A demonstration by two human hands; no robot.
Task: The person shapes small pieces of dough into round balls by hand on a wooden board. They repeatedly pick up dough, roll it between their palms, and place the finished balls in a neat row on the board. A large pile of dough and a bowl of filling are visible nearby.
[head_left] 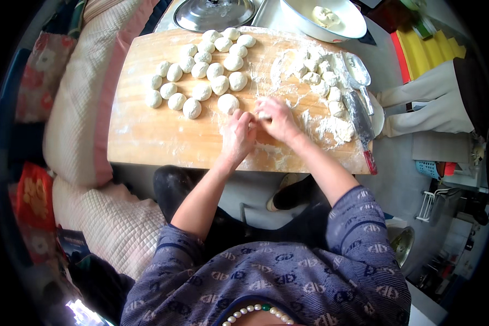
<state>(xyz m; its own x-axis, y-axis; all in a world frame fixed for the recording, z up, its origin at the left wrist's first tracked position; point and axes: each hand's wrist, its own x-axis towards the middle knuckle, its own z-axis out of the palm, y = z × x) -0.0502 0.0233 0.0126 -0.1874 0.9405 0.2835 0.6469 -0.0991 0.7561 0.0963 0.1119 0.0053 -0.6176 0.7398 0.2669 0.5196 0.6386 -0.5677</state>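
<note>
Over the near middle of a floured wooden board (163, 144), my two hands meet almost fingertip to fingertip. My right hand (278, 120) is curled around a small piece of dough (264, 115), mostly hidden under its fingers. My left hand (238, 135) has its fingers bent together; whatever they pinch, if anything, is hidden. Just beyond it sits a round dough ball (228, 104). Several more floured dough balls (200, 70) spread over the left half of the board. To the right, several rough-cut dough pieces (311, 78) lie heaped in loose flour.
Along the board's right edge lie a flour scoop (357, 70) and a dark-bladed knife (359, 117) with a red handle. Behind the board are a metal lid (214, 12) and a white bowl (348, 24) holding dough. A person in light trousers (432, 100) is at the right; a quilted cover (84, 103) is left.
</note>
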